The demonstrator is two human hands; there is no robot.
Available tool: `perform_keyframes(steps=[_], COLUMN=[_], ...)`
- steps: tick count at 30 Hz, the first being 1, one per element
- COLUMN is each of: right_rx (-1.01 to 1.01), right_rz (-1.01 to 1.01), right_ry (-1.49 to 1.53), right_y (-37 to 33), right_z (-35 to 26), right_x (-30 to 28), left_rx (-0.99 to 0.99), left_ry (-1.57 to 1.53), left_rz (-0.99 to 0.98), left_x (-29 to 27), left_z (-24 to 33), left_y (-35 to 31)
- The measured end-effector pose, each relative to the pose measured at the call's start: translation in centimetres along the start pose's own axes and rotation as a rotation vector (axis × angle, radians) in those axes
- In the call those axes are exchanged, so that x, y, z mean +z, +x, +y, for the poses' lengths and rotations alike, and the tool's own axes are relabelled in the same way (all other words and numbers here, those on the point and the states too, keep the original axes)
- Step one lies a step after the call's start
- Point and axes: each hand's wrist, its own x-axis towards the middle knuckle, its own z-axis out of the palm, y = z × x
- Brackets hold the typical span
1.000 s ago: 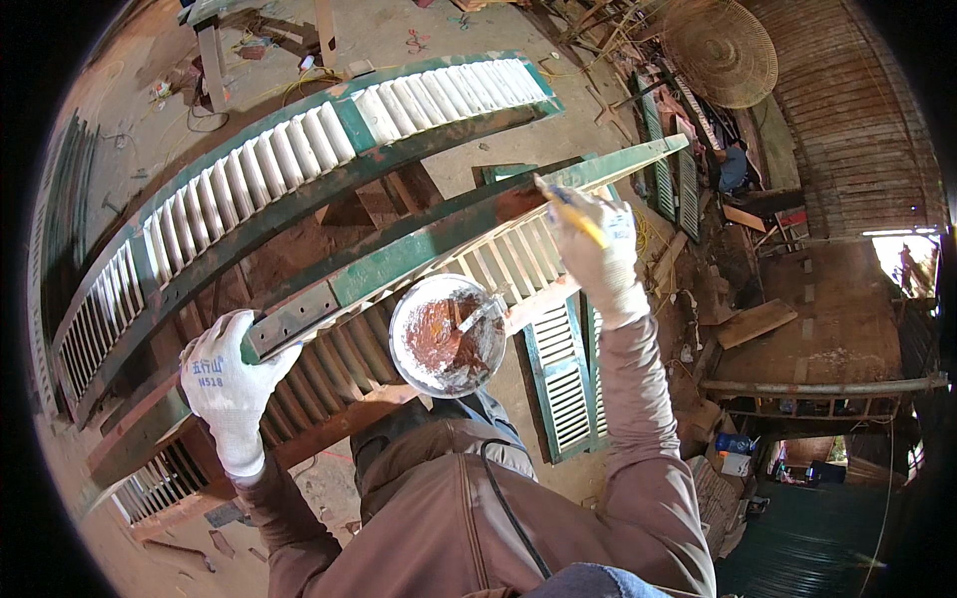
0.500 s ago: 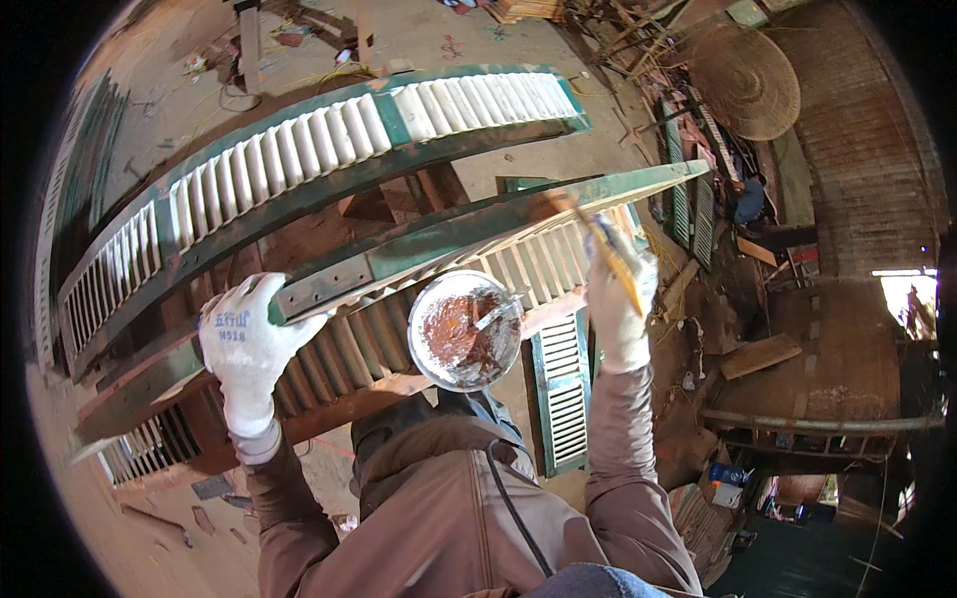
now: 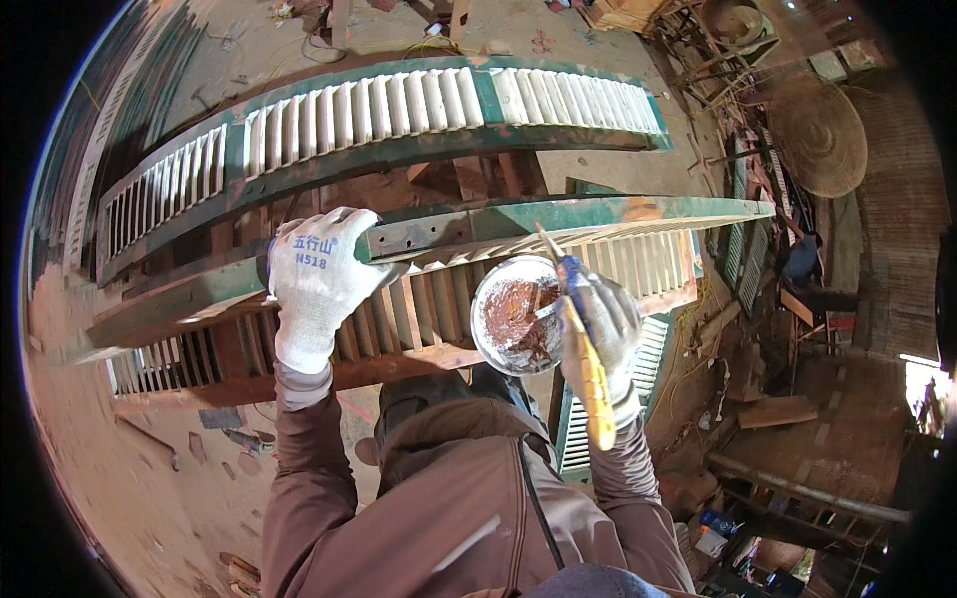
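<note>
In a white work glove, my left hand (image 3: 321, 261) is wrapped round the end of a green-edged louvered shutter (image 3: 558, 221), which is tilted up on its side. Reddish-brown patches mark its green edge. My gloved right hand (image 3: 605, 334) grips a putty knife (image 3: 590, 377) with a yellow handle and blue collar. Its thin blade appears edge-on, pointing at the shutter's green edge; I cannot tell whether it touches. Between my hands is a round white bucket (image 3: 478, 324) of reddish-brown paste, with a light-coloured flat stick or blade standing in it.
Beyond the tilted shutter lies another green-framed shutter (image 3: 483, 97) with white slats. More shutters (image 3: 105, 149) lean at the far left. A woven round hat (image 3: 819, 140) hangs at the right, near a person in blue (image 3: 800, 257). Scrap timber (image 3: 783, 412) lies about at right.
My right hand has drawn back and down, and the putty knife's blade has moved away from farther along the edge. My left hand keeps its hold. The whole view has shifted.
</note>
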Motion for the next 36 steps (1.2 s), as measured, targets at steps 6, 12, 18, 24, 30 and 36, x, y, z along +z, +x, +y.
perform_keyframes(steps=[6, 12, 18, 24, 30, 36], right_rx=[-0.024, -0.197, -0.172, 0.070, 0.075, 0.015], right_rz=[0.057, 0.089, -0.106, -0.064, -0.271, -0.168], right_ry=[-0.008, -0.266, -0.358, -0.251, -0.287, -0.173], right_y=[-0.8, 1.3, -1.3, 0.6, 5.1, 4.5], right_z=[1.2, -0.7, -2.6, -2.2, -6.1, -5.8], right_x=[-0.1, 3.3, 3.1, 0.3, 1.2, 0.6], left_rx=[-0.032, -0.012, -0.021, 0.035, 0.007, 0.069], left_ry=[0.028, 0.015, 0.025, -0.032, -0.079, -0.023], left_rz=[-0.069, -0.044, -0.033, 0.044, -0.019, 0.204], left_x=[-0.8, -0.6, -0.6, -0.7, -0.1, 0.0], left_z=[0.4, 0.3, 0.3, -0.1, -1.0, -1.2], left_y=[0.1, 0.2, -0.5, -0.4, -0.4, -1.1])
